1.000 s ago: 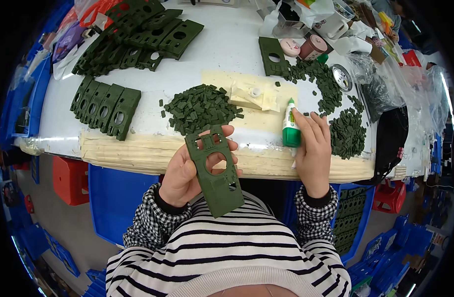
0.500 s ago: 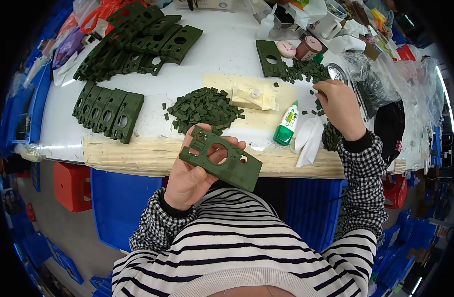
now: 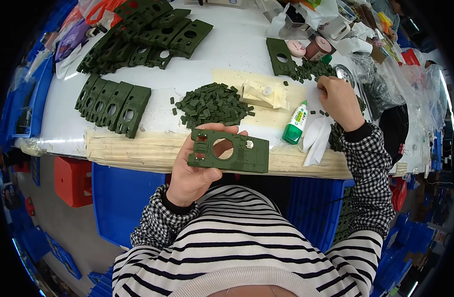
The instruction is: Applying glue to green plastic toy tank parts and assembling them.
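Observation:
My left hand (image 3: 186,179) holds a dark green moulded plastic plate (image 3: 254,159) over the front edge of the table, thumb below and fingers behind. The plate has one large round hole and smaller cut-outs. At the right, my right hand (image 3: 341,101) is over the table with its fingers bent together beside a scatter of small green plastic pieces (image 3: 313,68); whatever is between the fingertips is hidden. A larger heap of small green pieces (image 3: 209,105) lies beyond the held plate. Between the heap and my right hand stands a green-and-white glue bottle (image 3: 296,123), tilted, nozzle pointing away.
Similar green plates stand in a row (image 3: 108,106) at the left, with a bigger stack (image 3: 153,37) behind. One plate (image 3: 280,57) lies at the far right. A tape-wrapped block (image 3: 264,94) sits mid-table, white tissue (image 3: 316,141) near the edge. Bags and jars crowd the back right.
The held plate has turned from slanting down to the right to nearly level. My right hand stays by the small pieces, its fingers curled in more. The whole view has shifted slightly.

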### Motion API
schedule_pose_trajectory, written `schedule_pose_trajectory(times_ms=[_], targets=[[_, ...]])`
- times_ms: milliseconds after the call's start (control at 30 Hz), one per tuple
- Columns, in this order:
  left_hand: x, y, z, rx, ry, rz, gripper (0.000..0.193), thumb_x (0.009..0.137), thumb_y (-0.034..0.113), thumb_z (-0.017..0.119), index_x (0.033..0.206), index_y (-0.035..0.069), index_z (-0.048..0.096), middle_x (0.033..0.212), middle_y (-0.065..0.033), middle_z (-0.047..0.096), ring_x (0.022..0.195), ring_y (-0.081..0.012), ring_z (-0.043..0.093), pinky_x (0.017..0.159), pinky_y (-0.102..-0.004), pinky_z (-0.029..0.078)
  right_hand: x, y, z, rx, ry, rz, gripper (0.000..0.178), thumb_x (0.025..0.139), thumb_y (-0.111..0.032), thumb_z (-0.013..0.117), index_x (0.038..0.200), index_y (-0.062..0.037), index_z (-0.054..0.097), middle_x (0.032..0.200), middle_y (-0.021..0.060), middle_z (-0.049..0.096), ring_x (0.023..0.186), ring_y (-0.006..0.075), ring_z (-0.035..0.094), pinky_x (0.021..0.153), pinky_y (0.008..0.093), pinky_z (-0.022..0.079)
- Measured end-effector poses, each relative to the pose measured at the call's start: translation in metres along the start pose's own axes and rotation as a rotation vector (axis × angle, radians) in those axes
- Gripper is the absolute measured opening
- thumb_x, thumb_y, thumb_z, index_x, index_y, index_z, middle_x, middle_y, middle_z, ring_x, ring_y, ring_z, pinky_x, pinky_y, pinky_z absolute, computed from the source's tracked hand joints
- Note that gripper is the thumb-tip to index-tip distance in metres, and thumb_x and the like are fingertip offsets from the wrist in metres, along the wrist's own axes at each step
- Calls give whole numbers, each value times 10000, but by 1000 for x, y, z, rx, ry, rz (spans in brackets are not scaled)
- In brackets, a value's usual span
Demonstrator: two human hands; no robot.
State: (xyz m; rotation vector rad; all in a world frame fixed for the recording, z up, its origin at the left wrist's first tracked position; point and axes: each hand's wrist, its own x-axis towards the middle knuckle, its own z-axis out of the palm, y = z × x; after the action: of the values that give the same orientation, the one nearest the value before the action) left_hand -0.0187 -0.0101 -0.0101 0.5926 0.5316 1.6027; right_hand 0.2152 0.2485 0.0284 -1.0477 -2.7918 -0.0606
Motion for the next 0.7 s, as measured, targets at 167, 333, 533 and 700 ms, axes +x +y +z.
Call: schedule_pose_trajectory(times_ms=[167, 333, 533, 700], targets=[[0, -1, -3, 11, -3, 15, 714, 752, 71, 771, 1327, 79, 349, 1376, -197, 405, 1270, -314, 431, 1048, -482, 412, -1, -3, -15, 165, -16, 39, 81, 762, 12, 580, 828, 24, 626, 757, 176, 641, 698, 318, 626, 646, 373, 497], [0, -2, -6, 145, -47, 103, 654, 767, 2, 733, 1296, 84, 356, 1392, -211, 384, 1255, -295, 449, 1032, -452, 434, -17, -49, -56, 507, 215, 133, 113, 793, 1, 651, 903, 22, 664, 763, 125, 680, 704, 185, 673, 652, 267, 517], [8, -3, -1, 320, -149, 155, 630, 764, -88, 684, 1265, 76, 338, 1413, -238, 335, 1268, -283, 442, 1030, -417, 448, -63, -119, -60, 1152, 164, 229, 119, 786, 66, 683, 902, 41, 675, 841, 99, 685, 772, 128, 659, 690, 226, 524], [10, -3, 3, 428, -210, 222, 609, 761, -113, 669, 1242, 54, 335, 1410, -264, 309, 1280, -286, 431, 1046, -421, 435, -60, -139, -41, 1518, 141, 308, 137, 818, 66, 658, 954, 70, 633, 893, 113, 677, 815, 134, 658, 713, 223, 530]])
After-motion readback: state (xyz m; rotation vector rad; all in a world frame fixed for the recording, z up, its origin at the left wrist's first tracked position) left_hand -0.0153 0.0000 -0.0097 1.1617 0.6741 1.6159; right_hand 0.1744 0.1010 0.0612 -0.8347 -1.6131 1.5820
